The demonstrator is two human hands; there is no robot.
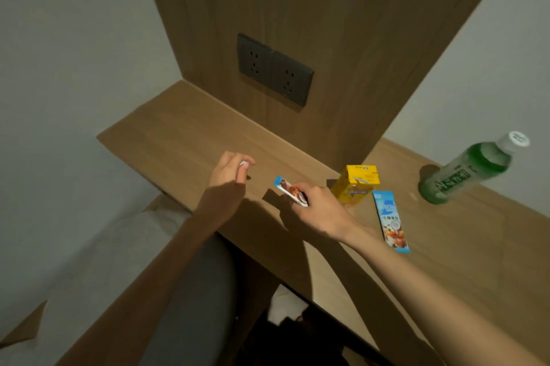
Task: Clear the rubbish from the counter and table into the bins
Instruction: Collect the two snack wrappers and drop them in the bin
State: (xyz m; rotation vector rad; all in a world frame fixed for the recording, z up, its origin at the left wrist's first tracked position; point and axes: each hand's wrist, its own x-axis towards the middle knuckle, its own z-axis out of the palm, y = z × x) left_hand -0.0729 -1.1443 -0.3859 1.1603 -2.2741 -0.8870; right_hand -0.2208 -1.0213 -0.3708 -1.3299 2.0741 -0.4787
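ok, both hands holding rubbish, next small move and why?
Probably lift both hands clear and turn toward a bin: right hand pinches a blue sachet, left hand a small white scrap. The carton, second sachet and bottle sit on the counter.

Dim grey walls (74, 38) flank a wood panel (327, 23) bearing two dark sockets (275, 69).

So the carton (355, 184) sits on the desk (178, 133), right in front of the wall panel (327, 23). Just right of the carton, a bit nearer me, a sachet (390, 219) lies flat on the desk. Well off to the carton's right stands the bottle (464, 175). Just left of the carton the right grip (315, 207) holds a second sachet (290, 190) over the desk, and further left the left grip (227, 172) pinches a scrap (243, 163). The sockets (275, 69) sit in the panel, up behind the carton, leftward.
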